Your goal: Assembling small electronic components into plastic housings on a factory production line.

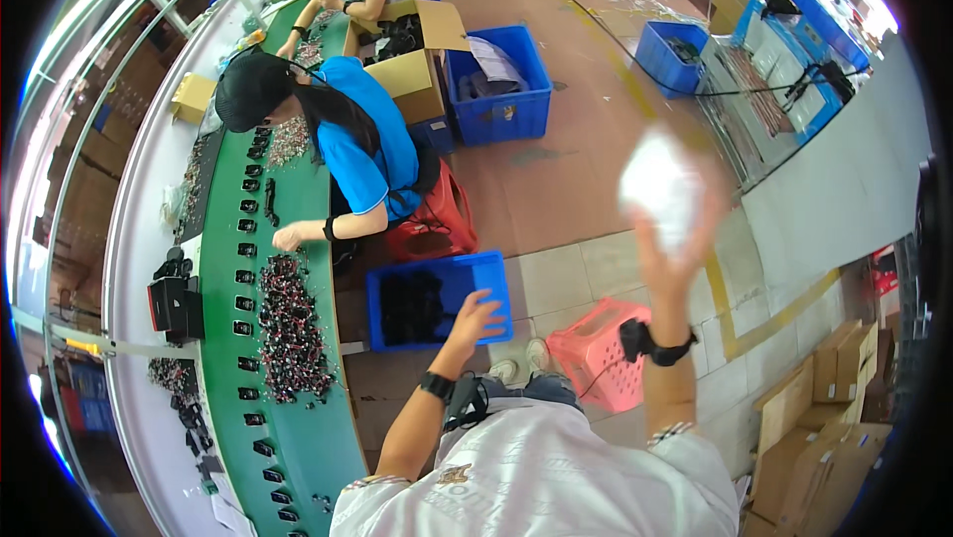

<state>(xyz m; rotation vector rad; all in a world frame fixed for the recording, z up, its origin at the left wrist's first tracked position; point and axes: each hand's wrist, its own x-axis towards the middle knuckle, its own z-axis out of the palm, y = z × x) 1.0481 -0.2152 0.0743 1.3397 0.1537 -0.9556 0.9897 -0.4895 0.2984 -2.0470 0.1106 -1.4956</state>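
My right hand is raised at the right with a white, rounded object in its grip. Motion smears that object, so its kind cannot be made out. My left hand is stretched out with its fingers apart and nothing in it. It appears over the right side of a blue plastic bin, near my knees. Black pieces fill the left part of that bin.
A pink plastic stool stands before me. At the left a green workbench carries rows of small black parts and a heap of components. Two co-workers sit along it. More blue bins and cardboard boxes stand around.
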